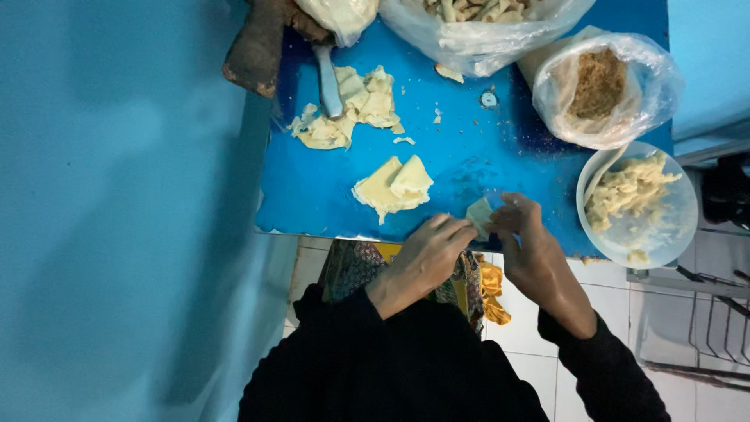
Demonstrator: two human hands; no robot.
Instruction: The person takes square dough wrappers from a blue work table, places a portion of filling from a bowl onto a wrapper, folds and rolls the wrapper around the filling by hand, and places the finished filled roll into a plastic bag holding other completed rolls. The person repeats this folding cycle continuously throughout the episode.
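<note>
Both my hands meet at the near edge of the blue table (pixel 469 156). My left hand (pixel 426 258) and my right hand (pixel 531 246) together pinch a small pale piece of dough wrapper (pixel 478 214) between their fingertips. Just left of it lies a small stack of folded pale wrappers (pixel 392 186). A clear bowl (pixel 664 227) with pale crumbly filling stands right of my right hand, at the table's corner.
Torn wrapper scraps (pixel 344 109) lie farther back with a metal handle (pixel 328 82) across them. A plastic bag of brown crumbs (pixel 601 86) and a bag of pale sticks (pixel 476 23) stand at the back. A blue wall is on the left, with white floor tiles below.
</note>
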